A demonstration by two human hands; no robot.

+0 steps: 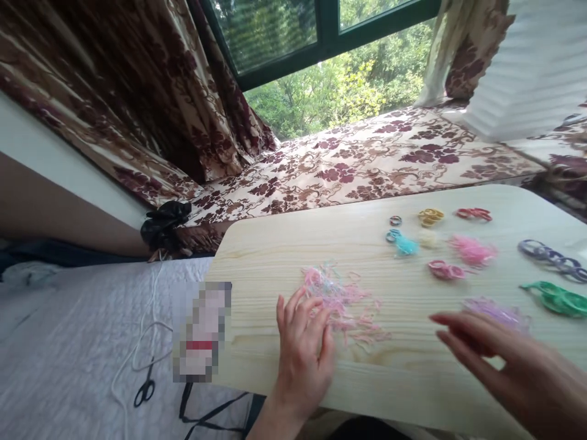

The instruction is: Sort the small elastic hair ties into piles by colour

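Observation:
A loose heap of small pink, purple and pale bands lies mid-table. My left hand rests at the heap's near left edge, its fingers spread and touching the bands. Over the right part of the table is my right hand, blurred, with thumb and fingers apart and nothing visible between them. Just beyond it lies a purple pile of bands. Farther back are a bright pink pile, a turquoise pile and a cream pile.
Around the piles lie yellow ties, red ties, pink ties, green ties and dark purple ties on the wooden table. Scissors and a white cable lie on the bed at left.

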